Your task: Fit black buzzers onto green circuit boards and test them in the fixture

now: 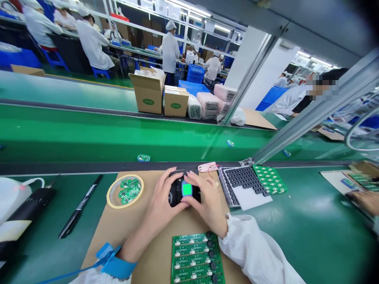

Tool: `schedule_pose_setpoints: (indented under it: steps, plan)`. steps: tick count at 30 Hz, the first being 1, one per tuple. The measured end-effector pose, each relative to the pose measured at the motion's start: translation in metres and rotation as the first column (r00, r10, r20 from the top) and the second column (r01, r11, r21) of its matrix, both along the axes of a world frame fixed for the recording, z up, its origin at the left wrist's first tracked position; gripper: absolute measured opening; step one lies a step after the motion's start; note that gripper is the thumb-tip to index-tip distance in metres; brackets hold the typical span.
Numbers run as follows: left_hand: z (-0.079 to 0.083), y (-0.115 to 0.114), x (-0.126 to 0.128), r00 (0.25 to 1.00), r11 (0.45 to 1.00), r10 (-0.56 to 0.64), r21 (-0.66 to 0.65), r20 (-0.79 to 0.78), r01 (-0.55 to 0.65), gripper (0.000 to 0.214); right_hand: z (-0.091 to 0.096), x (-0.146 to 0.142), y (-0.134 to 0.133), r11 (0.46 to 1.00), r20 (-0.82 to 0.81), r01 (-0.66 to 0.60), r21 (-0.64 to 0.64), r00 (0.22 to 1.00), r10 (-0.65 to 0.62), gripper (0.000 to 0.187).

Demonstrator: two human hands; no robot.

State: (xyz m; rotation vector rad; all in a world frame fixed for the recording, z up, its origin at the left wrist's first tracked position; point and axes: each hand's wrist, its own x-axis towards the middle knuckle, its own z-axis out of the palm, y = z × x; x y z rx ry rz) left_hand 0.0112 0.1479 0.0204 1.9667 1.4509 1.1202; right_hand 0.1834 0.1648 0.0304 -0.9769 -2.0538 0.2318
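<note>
so the person's left hand (161, 197) and right hand (207, 205) are both wrapped around a small black plastic device (176, 193) with a glowing green square screen (186, 189), a proper two-handed grip, not just a touch. it's over the far part of a cardboard sheet (154, 262). just past it sits a pink part with thin red wire (207, 167), then a tray of round black pieces (242, 181) and a green circuit board panel (270, 179) off to the right. closer in there's a strip of green boards (195, 256), and to the left a yellow tape roll (124, 191) circles some small green boards. a black marker (79, 205) lies on the green bench, the left wrist has a blue strap (117, 262), and a co-worker's hand (365, 201) pokes in at far right.
</note>
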Motion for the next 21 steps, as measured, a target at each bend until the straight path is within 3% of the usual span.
schedule_pose_setpoints:
  steps: [11, 21]
  plan:
    - [0.0005, 0.0025, 0.0006, 1.000, 0.999, 0.003, 0.042, -0.018, -0.002, 0.068, -0.0006, 0.0000, -0.0007, 1.000, 0.004, 0.008, 0.019, 1.000, -0.008, 0.038]
    - [-0.0032, 0.0023, -0.0005, 1.000, 0.998, -0.004, 0.063, -0.002, 0.004, 0.068, 0.0032, 0.0007, -0.0029, 0.999, 0.081, 0.025, 0.032, 0.996, -0.028, 0.039]
